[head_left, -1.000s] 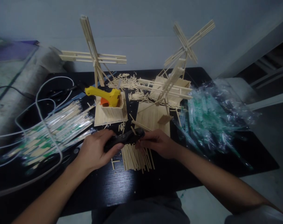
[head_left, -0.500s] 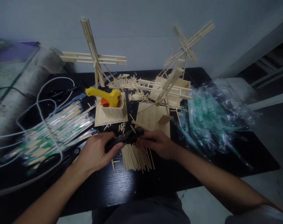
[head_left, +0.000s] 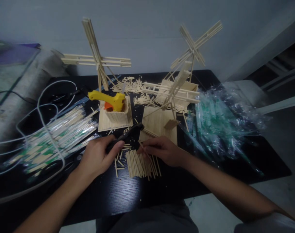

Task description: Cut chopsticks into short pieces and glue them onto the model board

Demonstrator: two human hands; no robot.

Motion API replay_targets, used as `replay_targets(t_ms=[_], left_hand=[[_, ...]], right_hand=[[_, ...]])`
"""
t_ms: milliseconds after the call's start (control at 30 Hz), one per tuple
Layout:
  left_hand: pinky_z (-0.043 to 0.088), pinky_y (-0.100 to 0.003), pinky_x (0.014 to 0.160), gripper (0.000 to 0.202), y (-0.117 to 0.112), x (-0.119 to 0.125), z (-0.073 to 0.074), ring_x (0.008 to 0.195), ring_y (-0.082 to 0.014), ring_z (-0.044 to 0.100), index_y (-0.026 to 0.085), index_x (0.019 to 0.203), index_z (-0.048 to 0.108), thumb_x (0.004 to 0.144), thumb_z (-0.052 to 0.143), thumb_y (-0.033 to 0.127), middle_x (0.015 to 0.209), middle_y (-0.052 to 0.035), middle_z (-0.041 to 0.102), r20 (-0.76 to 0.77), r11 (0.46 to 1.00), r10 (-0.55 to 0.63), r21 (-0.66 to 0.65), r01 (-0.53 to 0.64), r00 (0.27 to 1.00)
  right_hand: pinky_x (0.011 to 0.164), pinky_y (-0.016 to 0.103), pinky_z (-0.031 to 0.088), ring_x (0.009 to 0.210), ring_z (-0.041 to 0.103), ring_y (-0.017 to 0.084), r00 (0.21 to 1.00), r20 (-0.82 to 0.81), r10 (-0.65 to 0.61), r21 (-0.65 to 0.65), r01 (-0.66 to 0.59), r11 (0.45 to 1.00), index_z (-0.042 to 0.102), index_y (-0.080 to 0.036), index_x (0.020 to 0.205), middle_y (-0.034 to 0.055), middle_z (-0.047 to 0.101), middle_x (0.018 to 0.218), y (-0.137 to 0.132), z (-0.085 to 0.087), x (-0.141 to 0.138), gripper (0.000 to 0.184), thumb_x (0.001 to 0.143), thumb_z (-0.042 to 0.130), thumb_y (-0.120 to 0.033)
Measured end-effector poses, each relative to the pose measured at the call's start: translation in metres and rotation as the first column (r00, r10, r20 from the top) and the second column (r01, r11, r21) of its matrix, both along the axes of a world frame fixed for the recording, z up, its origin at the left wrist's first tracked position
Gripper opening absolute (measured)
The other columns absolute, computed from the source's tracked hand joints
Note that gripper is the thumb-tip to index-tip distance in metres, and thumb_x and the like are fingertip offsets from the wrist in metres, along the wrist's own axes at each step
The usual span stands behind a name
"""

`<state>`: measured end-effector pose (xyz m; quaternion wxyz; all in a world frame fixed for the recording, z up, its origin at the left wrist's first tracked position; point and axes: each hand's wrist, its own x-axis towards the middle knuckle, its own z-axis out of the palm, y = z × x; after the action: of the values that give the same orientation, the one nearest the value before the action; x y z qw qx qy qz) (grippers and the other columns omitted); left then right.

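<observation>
Wooden stick [head_left: 141, 146] near black hand tool [head_left: 129, 133].
The right hand [head_left: 165, 150] pinches this stick, slanting far-left to near-right; the left hand [head_left: 97, 155] wraps the tool, its tip beyond the stick.

Place: craft workspace in a room, laid out on your dark table [head_left: 123, 197] against a plain grey wall [head_left: 149, 26]; home or small workshop, you cannot tell which from this view. Evidence before you: stick-built models [head_left: 98, 63] with crossed blades, three, at upper left, centre and upper right of the frame; yellow tool [head_left: 117, 101], one, apparently a glue gun, left of centre; offcuts [head_left: 131, 84], loose heap, upper centre; short sticks [head_left: 137, 165], rough row, lower centre; wrapped stick bundles [head_left: 62, 134], green-printed, left; clear wrappers [head_left: 212, 119], crumpled, green-marked, right; white cable [head_left: 44, 121], looped, left.
</observation>
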<state>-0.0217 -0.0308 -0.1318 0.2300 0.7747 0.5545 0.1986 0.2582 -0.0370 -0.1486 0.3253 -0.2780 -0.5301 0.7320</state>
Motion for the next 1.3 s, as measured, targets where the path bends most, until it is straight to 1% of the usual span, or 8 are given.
replay_targets(t_ms=[267,467,567,700,867,967,1067,1300], left_hand=[[0.04,-0.033,0.064,0.049,-0.002,-0.004,-0.01,0.061,-0.0216,0.066,0.024,0.079,0.066,0.106,0.053,0.063,0.066,-0.0006,0.069,0.006,0.999,0.0,0.044,0.0,1.0],[0.043,-0.034,0.062,0.051,-0.001,0.002,0.004,0.062,-0.0249,0.069,0.025,0.079,0.066,0.101,0.054,0.069,0.067,-0.0032,0.073,-0.011,1.0,0.019,0.001,-0.019,1.0],[0.044,-0.034,0.062,0.051,0.0,0.003,0.007,0.06,-0.0241,0.067,0.025,0.078,0.065,0.099,0.053,0.07,0.065,-0.0025,0.07,-0.014,0.999,0.033,-0.002,-0.033,0.999],[0.046,-0.034,0.064,0.05,0.0,0.004,0.004,0.064,-0.0252,0.07,0.025,0.081,0.066,0.099,0.054,0.071,0.068,-0.0036,0.074,-0.02,0.999,0.048,-0.003,-0.048,0.999],[0.045,-0.033,0.062,0.049,0.0,0.007,0.003,0.059,-0.0214,0.065,0.025,0.079,0.066,0.1,0.056,0.067,0.064,0.0,0.069,0.061,0.999,0.032,-0.039,-0.03,0.998],[0.044,-0.031,0.06,0.048,-0.001,0.006,0.001,0.056,-0.0184,0.059,0.024,0.079,0.065,0.103,0.055,0.065,0.061,0.0027,0.064,0.122,0.997,0.036,-0.072,-0.027,0.992],[0.044,-0.03,0.06,0.045,-0.002,0.004,-0.004,0.059,-0.0174,0.058,0.024,0.085,0.067,0.104,0.057,0.064,0.066,0.0034,0.066,0.169,0.996,0.041,-0.086,-0.027,0.985],[0.048,-0.029,0.063,0.04,-0.004,0.002,-0.011,0.058,-0.017,0.06,0.024,0.091,0.069,0.104,0.061,0.061,0.069,0.0039,0.069,0.172,0.999,0.037,-0.024,-0.033,0.984]], right_hand=[[0.076,0.027,0.056,0.071,0.068,0.01,0.994,-0.104,-0.026,-0.079,0.017,0.997,0.085,-0.019,0.119,-0.0035,0.074,0.084,-0.002,-0.006,-0.002,0.031,0.108,0.082,-0.048],[0.073,0.026,0.058,0.071,0.072,0.011,0.983,-0.177,-0.049,-0.106,0.03,0.994,0.075,-0.024,0.138,-0.0039,0.08,0.088,-0.003,-0.016,-0.004,0.036,0.108,0.083,-0.043],[0.07,0.025,0.059,0.069,0.073,0.01,0.98,-0.19,-0.066,-0.115,0.045,0.992,0.072,-0.024,0.137,-0.004,0.081,0.089,-0.004,-0.017,-0.004,0.034,0.109,0.083,-0.04],[0.069,0.025,0.061,0.069,0.074,0.01,0.983,-0.175,-0.064,-0.137,0.04,0.99,0.069,-0.024,0.133,-0.0034,0.082,0.09,-0.004,-0.013,-0.004,0.036,0.107,0.085,-0.043],[0.065,0.024,0.059,0.064,0.074,0.01,0.987,-0.148,-0.058,-0.14,0.037,0.989,0.068,-0.023,0.125,-0.0024,0.084,0.09,-0.004,-0.01,-0.003,0.033,0.106,0.085,-0.044],[0.066,0.025,0.059,0.066,0.075,0.012,0.989,-0.132,-0.067,-0.136,0.049,0.99,0.068,-0.024,0.133,-0.0018,0.084,0.091,-0.004,-0.01,-0.003,0.04,0.104,0.089,-0.043],[0.067,0.026,0.06,0.067,0.075,0.012,0.988,-0.124,-0.09,-0.143,0.072,0.987,0.069,-0.025,0.14,-0.0019,0.085,0.092,-0.004,-0.01,-0.004,0.051,0.099,0.094,-0.039],[0.063,0.025,0.06,0.064,0.073,0.011,0.977,-0.171,-0.128,-0.146,0.103,0.984,0.077,-0.023,0.134,-0.0019,0.086,0.09,-0.001,-0.016,-0.006,0.049,0.093,0.099,-0.039]])
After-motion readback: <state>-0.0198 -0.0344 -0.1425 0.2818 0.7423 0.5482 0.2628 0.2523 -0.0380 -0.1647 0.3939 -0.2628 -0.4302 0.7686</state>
